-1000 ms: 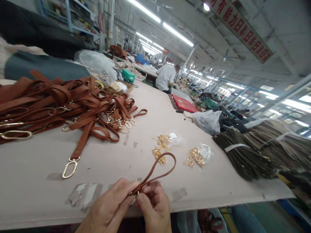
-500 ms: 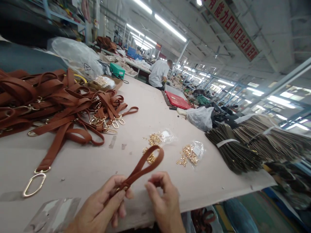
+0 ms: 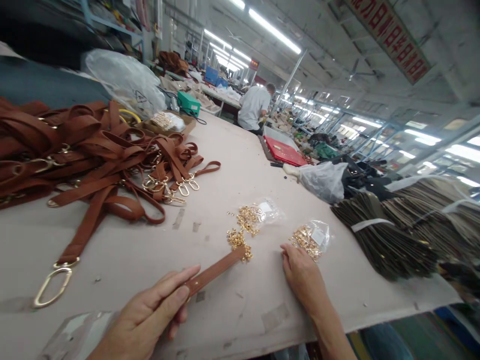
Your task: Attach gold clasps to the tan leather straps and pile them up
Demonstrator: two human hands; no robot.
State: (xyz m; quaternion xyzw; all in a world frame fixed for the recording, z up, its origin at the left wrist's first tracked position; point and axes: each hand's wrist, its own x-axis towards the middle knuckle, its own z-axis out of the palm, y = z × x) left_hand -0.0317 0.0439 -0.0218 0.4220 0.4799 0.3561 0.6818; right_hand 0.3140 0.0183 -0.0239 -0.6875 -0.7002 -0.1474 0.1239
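Note:
My left hand pinches the near end of a short brown leather strap that lies folded flat on the table, its far end beside a heap of small gold fittings. Fingers curled, my right hand reaches forward to a second heap of gold fittings spilling from a clear bag; whether it grips any I cannot tell.
A big pile of brown straps with gold clasps covers the left of the table. A gold oval ring lies at the near left. Dark bundled stacks fill the right. A person in white sits far off.
My right hand let go of the strap and moved right and forward to the gold fittings. The strap loop, held up before, now lies flat on the table under my left hand.

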